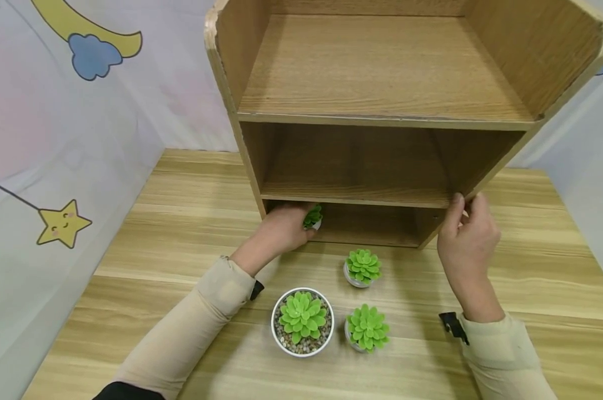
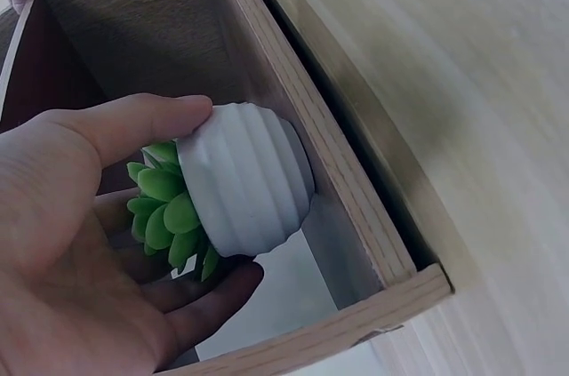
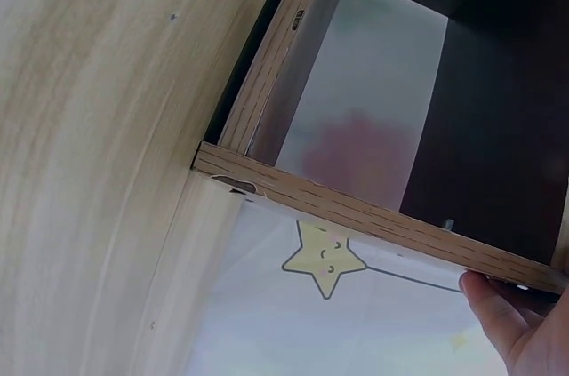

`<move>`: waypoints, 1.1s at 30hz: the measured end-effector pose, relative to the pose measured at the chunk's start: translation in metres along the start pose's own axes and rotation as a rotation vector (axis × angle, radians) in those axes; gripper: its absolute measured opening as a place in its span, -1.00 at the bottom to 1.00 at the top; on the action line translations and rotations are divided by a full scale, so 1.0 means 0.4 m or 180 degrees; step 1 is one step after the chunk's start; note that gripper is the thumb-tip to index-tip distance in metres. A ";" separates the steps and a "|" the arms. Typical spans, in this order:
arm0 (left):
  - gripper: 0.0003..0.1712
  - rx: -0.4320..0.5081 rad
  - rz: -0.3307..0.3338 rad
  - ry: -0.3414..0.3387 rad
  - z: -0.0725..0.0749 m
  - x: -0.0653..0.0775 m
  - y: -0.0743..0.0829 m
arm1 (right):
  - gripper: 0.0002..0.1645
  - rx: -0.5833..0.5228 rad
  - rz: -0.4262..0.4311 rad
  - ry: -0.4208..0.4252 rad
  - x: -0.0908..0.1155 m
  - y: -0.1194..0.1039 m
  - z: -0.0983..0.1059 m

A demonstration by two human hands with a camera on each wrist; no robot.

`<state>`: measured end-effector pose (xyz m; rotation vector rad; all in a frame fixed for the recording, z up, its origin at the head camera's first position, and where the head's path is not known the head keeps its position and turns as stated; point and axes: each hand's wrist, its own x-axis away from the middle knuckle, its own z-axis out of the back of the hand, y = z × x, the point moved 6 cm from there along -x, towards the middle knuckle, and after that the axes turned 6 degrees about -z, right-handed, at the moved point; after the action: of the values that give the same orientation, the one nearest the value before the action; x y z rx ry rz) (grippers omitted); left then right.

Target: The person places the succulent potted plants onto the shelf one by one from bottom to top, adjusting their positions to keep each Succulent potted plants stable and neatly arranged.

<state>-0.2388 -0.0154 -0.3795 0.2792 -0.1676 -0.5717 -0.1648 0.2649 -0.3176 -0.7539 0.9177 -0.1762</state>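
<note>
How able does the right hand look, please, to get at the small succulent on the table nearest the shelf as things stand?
Probably yes: only bare tabletop shows between the right hand and that small succulent, though the hand would likely have to let go of the shelf first.

A wooden shelf unit (image 1: 386, 66) stands on the far part of the wood-grain table (image 1: 191, 216). Low on its left, the person's left hand (image 1: 283, 229) holds a small succulent (image 1: 312, 218) in the bottom compartment; the right hand (image 1: 468, 239) grips the unit's right edge. Nearer sit a larger potted succulent (image 1: 303, 319) and, rightward, two little ones, the far plant (image 1: 363, 266) and the near plant (image 1: 368, 329).
</note>
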 end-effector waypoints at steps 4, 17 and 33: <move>-0.21 -0.0027 -0.0009 0.0033 0.004 0.003 -0.003 | -0.67 0.0004 0.0007 0.0000 0.000 -0.002 -0.002; -0.18 0.0019 0.0018 0.0021 0.008 0.005 -0.002 | -0.68 0.0000 -0.0017 -0.0023 -0.001 -0.003 -0.007; -0.23 -0.0106 -0.0050 0.0053 0.016 0.010 0.020 | -0.68 0.0072 -0.0024 -0.0006 0.000 -0.003 0.001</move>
<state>-0.2327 -0.0127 -0.3708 0.2532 -0.1399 -0.5870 -0.1642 0.2643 -0.3163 -0.7366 0.9100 -0.1922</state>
